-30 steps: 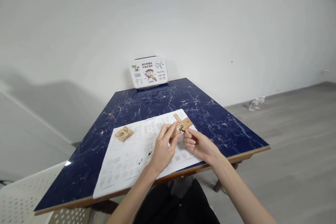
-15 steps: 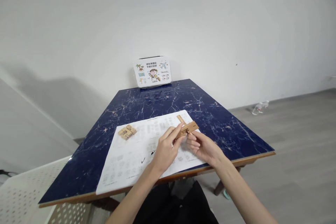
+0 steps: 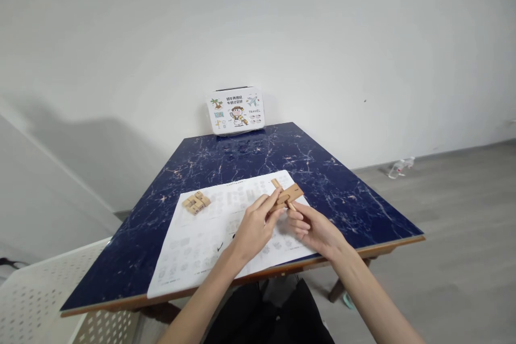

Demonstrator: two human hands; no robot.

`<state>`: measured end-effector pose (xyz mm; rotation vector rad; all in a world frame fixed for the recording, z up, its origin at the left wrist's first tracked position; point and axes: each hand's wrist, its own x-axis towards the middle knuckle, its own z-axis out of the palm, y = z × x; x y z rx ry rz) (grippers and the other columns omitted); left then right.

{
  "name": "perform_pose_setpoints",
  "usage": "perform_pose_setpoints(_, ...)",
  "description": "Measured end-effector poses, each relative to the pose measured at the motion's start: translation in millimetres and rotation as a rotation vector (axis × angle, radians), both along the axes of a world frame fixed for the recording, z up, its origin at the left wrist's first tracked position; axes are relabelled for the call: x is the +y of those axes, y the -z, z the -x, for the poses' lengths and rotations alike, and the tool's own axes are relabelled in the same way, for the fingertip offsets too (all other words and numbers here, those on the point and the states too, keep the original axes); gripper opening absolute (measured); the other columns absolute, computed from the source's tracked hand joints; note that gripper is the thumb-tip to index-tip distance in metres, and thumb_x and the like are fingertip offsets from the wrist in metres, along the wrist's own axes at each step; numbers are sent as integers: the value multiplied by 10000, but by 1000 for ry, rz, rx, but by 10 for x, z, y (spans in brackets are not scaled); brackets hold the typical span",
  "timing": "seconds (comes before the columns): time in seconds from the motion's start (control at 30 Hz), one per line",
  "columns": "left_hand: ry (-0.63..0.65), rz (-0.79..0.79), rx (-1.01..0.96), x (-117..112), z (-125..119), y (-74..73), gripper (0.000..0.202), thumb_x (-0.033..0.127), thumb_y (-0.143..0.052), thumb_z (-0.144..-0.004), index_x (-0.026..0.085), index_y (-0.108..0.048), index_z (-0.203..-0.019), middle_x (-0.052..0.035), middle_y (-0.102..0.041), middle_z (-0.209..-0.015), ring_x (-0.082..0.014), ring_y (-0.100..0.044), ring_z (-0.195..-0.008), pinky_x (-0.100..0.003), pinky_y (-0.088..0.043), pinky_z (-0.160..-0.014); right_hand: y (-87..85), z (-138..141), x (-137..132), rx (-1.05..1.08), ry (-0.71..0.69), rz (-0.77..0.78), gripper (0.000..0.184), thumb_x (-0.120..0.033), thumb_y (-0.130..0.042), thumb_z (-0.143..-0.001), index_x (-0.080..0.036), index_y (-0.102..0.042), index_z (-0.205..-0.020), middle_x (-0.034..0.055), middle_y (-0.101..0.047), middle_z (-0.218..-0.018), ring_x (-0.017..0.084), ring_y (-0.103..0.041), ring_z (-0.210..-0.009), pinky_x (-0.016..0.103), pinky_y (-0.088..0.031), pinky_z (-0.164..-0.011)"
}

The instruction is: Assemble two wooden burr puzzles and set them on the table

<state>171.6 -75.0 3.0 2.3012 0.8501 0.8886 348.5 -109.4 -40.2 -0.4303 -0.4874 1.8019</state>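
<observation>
flat tan wooden piece with a small dark mark near one end [image 3: 296, 192] is held up between two hands, over the right part of a white sheet printed in grey [image 3: 193, 242]. the bare left hand [image 3: 253, 226] pinches its left end between thumb and fingers. the bare right hand [image 3: 314, 228] has its thumb and fingertips closed on a thin light-brown wooden rod [image 3: 292, 206], which meets the piece near its middle. a light-brown wooden stick [image 3: 276, 183] juts out on the far side; i cannot tell whether it and the rod are one length.

the work in hand looks part done: piece and rod are brought together, but neither is let go, and the fingers hide how well they are seated. well apart to the left, a cluster of small tan wooden blocks [image 3: 196, 203] rests on the sheet, touched by neither hand. beyond, on the dark-blue marbled tabletop [image 3: 237, 164], stands a white box with cartoon prints [image 3: 236, 113].
</observation>
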Motion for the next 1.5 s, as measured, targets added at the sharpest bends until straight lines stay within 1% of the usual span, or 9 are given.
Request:
perform_pose_setpoints(0.17,-32,153,-109,-23,-31,79,527,333,-538,-1024,281,-309,-1496,-58,-677,-1141,-182,-696,-831,-349,-560,-794,19,-2,-22,-38,-9,-23,353,-284,-818,-864,-155,-521,-724,-82,-365,-623,35,-186,-494,149,-273,-436)
perform_pose_setpoints(0.27,-52,267,-130,-8,-26,90,406,375,-575,-998,241,-385,-1330,-15,-693,-962,-139,-641,-606,-293,-521,-639,50,-3,-19,-62,-11,-61,323,-304,-804,-882,-156,-542,-766,-87,-332,-617,41,-181,-498,150,-259,-440)
perform_pose_setpoints(0.47,36,407,-81,27,88,-2,228,422,-584,-983,215,-563,-1079,13,-674,-814,-111,-552,-540,-264,-455,-594,64,0,-13,-154,-49,-131,310,-358,-758,-922,-155,-564,-790,-94,-295,-592,39,-134,-482,160,-202,-427)
perform_pose_setpoints(0.6,180,538,-166,27,152,-11,297,482,-472,-1034,198,-556,-1060,-19,-667,-892,-80,-498,-532,-239,-402,-546,41,-2,-24,-173,-68,-154,300,-362,-734,-939,-149,-572,-803,-89,-317,-600,36,-138,-481,168,-189,-437)
perform_pose_setpoints(0.73,173,632,-233,53,137,70,347,557,-520,-1002,219,-465,-1061,-8,-661,-885,-74,-532,-491,-214,-373,-481,20,2,-34,-193,-105,-191,320,-379,-691,-968,-144,-573,-786,-80,-332,-596,34,-167,-473,176,-194,-453)
perform_pose_setpoints(1.0,31,536,-363,31,46,91,399,590,-591,-959,233,-416,-993,-15,-708,-863,-123,-646,-492,-240,-458,-510,37,4,-22,-161,-138,-165,313,-409,-719,-952,-145,-586,-849,-100,-276,-589,41,-134,-480,175,-176,-453)
perform_pose_setpoints(1.23,40,577,-458,-4,22,75,397,572,-629,-942,234,-427,-991,-27,-723,-879,-177,-730,-606,-301,-559,-617,32,15,-36,-189,-85,-144,305,-408,-733,-943,-158,-577,-865,-99,-282,-595,46,-141,-487,191,-157,-459)
perform_pose_setpoints(1.4,-9,627,-367,53,106,99,393,579,-601,-946,224,-446,-1012,-73,-719,-1025,-173,-733,-612,-304,-575,-577,-61,27,-59,-293,-68,-127,397,-492,-763,-892,-172,-537,-826,-88,-345,-599,41,-193,-479,217,-154,-470)
perform_pose_setpoints(1.5,-135,479,-268,75,278,94,338,542,-564,-970,220,-503,-1055,-97,-707,-1117,-204,-754,-795,-294,-585,-596,-206,-77,-63,-511,-39,-139,434,-552,-707,-910,-181,-510,-801,-67,-405,-618,54,-282,-488,234,-188,-482)
